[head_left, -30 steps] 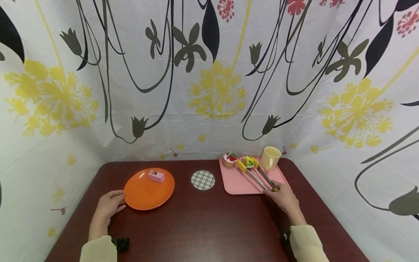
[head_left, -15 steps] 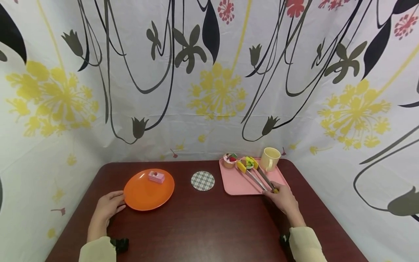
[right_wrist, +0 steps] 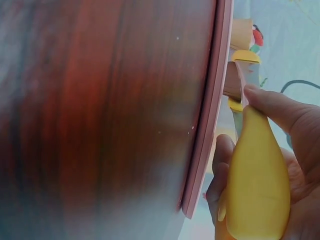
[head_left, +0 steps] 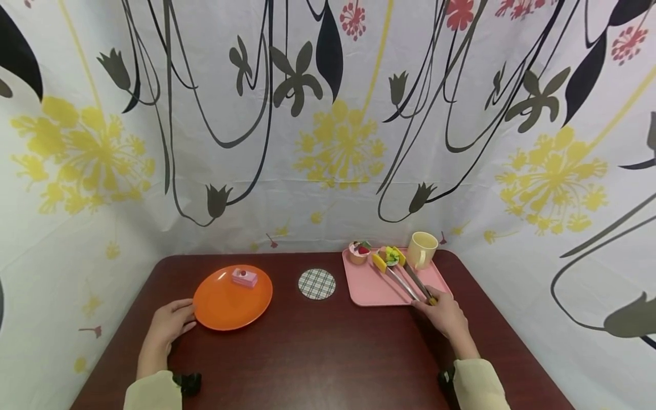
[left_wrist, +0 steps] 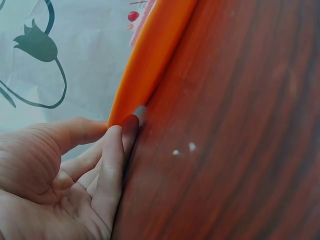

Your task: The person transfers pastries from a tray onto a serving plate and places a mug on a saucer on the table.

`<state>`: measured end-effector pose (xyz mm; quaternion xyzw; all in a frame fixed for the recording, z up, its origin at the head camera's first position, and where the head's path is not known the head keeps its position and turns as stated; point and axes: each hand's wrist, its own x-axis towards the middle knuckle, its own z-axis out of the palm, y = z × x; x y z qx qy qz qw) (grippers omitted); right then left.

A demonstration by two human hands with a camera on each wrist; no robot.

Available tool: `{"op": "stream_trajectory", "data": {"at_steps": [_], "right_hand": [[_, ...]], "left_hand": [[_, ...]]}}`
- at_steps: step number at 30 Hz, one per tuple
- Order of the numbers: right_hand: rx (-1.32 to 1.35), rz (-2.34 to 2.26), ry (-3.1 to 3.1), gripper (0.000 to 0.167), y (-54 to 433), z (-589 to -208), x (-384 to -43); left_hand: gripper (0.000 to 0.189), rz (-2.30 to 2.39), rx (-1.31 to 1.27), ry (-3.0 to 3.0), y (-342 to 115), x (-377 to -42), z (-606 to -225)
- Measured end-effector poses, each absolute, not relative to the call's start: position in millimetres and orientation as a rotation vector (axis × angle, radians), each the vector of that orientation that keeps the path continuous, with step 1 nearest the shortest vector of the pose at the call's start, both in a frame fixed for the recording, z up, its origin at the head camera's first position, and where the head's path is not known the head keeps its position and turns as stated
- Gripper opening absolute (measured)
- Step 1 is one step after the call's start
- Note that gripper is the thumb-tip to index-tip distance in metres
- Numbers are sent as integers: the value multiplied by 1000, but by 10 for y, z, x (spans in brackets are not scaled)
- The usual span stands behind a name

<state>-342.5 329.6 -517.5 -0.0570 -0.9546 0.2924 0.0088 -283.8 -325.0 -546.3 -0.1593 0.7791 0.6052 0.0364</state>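
My left hand (head_left: 168,327) pinches the near-left rim of an orange plate (head_left: 225,307), thumb on top and fingers at its underside in the left wrist view. A pink cake slice (head_left: 244,278) lies on the plate. My right hand (head_left: 445,316) grips metal tongs with yellow handles (right_wrist: 257,180) and yellow tips. Those tips stand on either side of a cupcake with a yellow and green top (head_left: 392,255), on a pink tray (head_left: 371,290). Whether they touch it I cannot tell.
Also on the tray are a cupcake with a strawberry (head_left: 359,253) and a pale yellow mug (head_left: 422,250). A round checked coaster (head_left: 317,284) lies between plate and tray on the dark brown table (head_left: 318,353). A patterned curtain (head_left: 328,142) hangs behind.
The view shifts slightly. Both hands, the plate and the tongs otherwise stay as they were.
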Motion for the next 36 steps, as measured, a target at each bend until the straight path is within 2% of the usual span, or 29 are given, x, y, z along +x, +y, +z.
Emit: {"op": "stream_trajectory", "data": {"at_steps": [16, 26, 36], "right_hand": [[-178, 879, -2978, 74, 3316, -5162, -3385], [-153, 918, -2919, 62, 3267, -5079, -3334], [-126, 942, -2896, 62, 3182, -4957, -3279]], "left_hand": [[63, 1842, -489, 2424, -3251, -2839, -5500], [64, 1842, -484, 2432, -3253, -2845, -5499], [63, 1858, -475, 2429, -3246, -2834, -5505]]}}
